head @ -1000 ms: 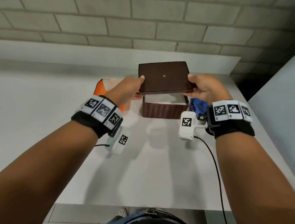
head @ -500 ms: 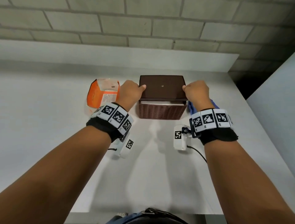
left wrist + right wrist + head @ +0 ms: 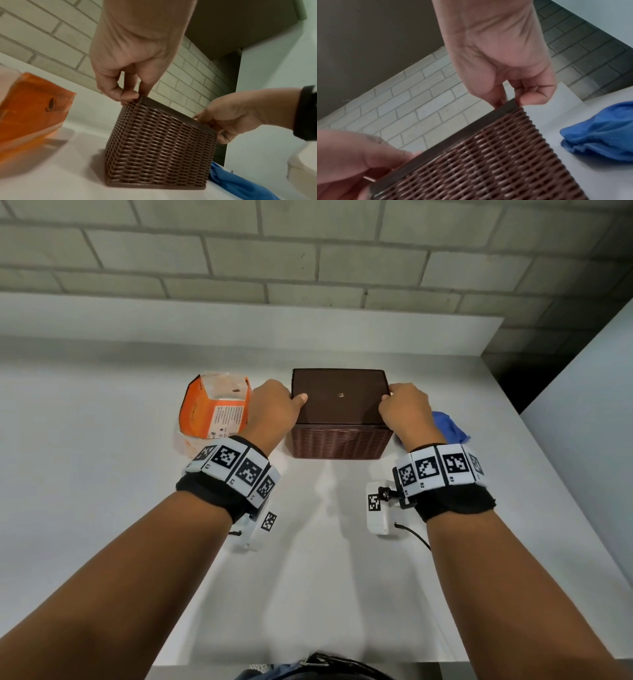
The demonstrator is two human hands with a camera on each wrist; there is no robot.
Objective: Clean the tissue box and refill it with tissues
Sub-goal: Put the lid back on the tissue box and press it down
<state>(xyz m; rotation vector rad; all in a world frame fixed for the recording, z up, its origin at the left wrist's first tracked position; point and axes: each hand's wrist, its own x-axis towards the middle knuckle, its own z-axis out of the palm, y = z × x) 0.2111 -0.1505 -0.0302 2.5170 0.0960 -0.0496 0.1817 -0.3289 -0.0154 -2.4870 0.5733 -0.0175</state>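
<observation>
A brown woven tissue box (image 3: 340, 444) (image 3: 159, 152) (image 3: 491, 162) stands on the white table (image 3: 308, 577). Its flat brown lid (image 3: 339, 397) (image 3: 178, 115) (image 3: 471, 129) sits on top of it. My left hand (image 3: 274, 405) (image 3: 130, 94) pinches the lid's left edge with thumb and fingertips. My right hand (image 3: 404, 405) (image 3: 513, 100) pinches the lid's right edge in the same way. No tissue shows through the lid, and the box's inside is hidden.
An opened orange tissue pack (image 3: 215, 409) (image 3: 29, 111) lies left of the box. A crumpled blue cloth (image 3: 448, 426) (image 3: 599, 135) (image 3: 240, 182) lies right of it. A brick wall (image 3: 308, 251) rises behind a white ledge, and a pale panel (image 3: 582, 422) stands at the right.
Both hands have lowered the lid from above the box onto its top. The white tissues seen inside the box earlier are now covered.
</observation>
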